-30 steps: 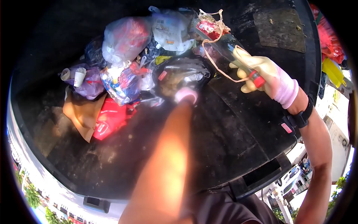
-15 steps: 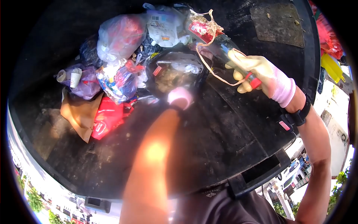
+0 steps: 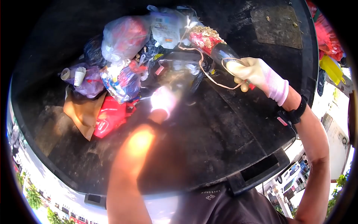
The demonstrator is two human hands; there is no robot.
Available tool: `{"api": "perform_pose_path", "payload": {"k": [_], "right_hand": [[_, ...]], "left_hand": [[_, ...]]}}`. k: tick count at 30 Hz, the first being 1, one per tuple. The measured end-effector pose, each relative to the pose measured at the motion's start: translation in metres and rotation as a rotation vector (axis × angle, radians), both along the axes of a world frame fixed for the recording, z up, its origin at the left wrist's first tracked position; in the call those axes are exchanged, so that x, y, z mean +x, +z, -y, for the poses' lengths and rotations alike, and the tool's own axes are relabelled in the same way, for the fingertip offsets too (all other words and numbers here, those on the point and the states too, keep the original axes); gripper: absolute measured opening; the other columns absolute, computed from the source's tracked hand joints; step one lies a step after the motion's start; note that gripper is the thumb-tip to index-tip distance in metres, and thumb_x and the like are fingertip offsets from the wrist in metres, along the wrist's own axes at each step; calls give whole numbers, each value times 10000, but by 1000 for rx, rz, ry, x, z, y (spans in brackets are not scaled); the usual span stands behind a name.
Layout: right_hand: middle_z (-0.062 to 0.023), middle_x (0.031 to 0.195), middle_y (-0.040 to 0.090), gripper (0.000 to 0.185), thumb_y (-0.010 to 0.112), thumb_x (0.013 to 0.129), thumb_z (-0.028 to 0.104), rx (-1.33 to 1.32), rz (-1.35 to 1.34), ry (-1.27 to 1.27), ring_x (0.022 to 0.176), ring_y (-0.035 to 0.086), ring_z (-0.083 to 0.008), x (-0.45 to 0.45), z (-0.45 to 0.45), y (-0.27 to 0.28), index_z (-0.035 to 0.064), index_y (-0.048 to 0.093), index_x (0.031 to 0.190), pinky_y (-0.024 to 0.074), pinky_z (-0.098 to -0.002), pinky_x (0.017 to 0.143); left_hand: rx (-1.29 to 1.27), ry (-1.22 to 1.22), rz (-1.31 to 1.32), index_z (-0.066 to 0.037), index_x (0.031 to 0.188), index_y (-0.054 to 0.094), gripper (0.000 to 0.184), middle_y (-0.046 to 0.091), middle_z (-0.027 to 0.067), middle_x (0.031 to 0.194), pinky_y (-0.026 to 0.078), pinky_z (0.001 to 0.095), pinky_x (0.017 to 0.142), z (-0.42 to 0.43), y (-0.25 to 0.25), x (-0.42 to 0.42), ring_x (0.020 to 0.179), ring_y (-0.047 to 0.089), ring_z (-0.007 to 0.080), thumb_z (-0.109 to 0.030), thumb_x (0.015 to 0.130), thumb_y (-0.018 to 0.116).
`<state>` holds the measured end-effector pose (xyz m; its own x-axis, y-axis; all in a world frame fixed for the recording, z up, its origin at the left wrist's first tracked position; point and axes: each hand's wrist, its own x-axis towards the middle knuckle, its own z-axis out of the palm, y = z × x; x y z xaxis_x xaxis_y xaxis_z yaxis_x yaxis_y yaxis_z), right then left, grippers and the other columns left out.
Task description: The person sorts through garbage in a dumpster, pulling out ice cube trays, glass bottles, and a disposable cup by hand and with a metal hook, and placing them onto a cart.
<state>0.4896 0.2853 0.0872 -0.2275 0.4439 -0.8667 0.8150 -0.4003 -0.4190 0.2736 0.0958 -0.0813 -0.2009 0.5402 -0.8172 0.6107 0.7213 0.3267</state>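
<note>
Grips a smooth, glassy bottle (image 3: 225,53) in the right hand (image 3: 256,72), with cream-coated fingers curled closed around the neck end. Held aslant above the scuffed black floor (image 3: 223,149), red cap (image 3: 251,86) toward lower right, long axis running up-left to crumpled, crusty red-and-tan wrapping (image 3: 206,37). Trailed by a thin, looping cord (image 3: 201,61). Has the left hand (image 3: 164,99) at a glossy plastic bag (image 3: 186,58); impossible to tell, through glare, how closed.
</note>
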Motion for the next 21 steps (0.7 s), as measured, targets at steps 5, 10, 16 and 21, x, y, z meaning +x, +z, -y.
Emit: {"api": "perform_pose_path", "payload": {"k": [5,10,16,21], "right_hand": [[-32,785,680,463,787,983,421,-23,17,-72,567,603,-100,2,6,-10,-31,717,1057,489,-273,558],[-10,758,643,397,771,1005,383,38,16,-43,561,558,-84,3,6,-21,-8,710,1040,464,-267,538],[11,814,581,425,716,1041,353,-80,-37,-186,556,467,-62,9,-8,-27,-3,681,1271,426,-245,551],[8,817,584,350,701,1056,309,-81,-12,-207,524,426,-56,15,-12,-38,9,668,1232,400,-270,537]], "left_hand": [[71,108,33,-45,1216,777,573,774,276,1101,557,462,975,15,20,-27,1091,745,419,-494,869,697],[153,46,-32,-70,1198,799,535,783,266,1003,583,452,920,20,47,-59,988,774,405,-469,853,707],[209,81,-138,-46,1147,799,471,790,221,965,578,407,866,9,107,-98,928,769,349,-415,869,714],[275,391,48,16,1107,783,367,769,99,898,538,287,671,4,133,-136,674,674,139,-267,873,791]]}}
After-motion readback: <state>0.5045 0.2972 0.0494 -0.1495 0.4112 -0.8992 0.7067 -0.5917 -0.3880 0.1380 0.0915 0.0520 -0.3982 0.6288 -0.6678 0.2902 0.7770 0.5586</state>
